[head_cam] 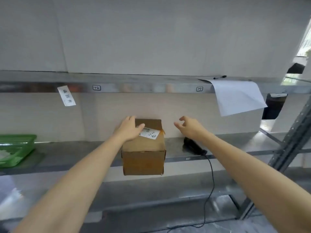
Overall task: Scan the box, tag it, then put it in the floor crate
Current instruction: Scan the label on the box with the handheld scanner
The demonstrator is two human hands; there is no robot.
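Observation:
A brown cardboard box [143, 153] stands at the front edge of the metal shelf [84, 152], partly overhanging it. A white label [150, 133] with handwriting is stuck on its top. My left hand [130, 129] lies on the box's top left, fingers wrapped over the far edge and thumb near the label. My right hand [189, 126] hovers to the right of the box, fingers apart and curled, holding nothing. Under that hand a black handheld scanner [193, 146] lies on the shelf, its cable [211, 179] hanging down over the edge.
A green plastic tray [16, 149] sits at the shelf's left. On the upper shelf [151, 81] lie a black pen [219, 77] and a white paper sheet [239, 96] that hangs over the edge. A paper tag [66, 95] hangs at left. A slanted steel upright [289, 143] stands at right.

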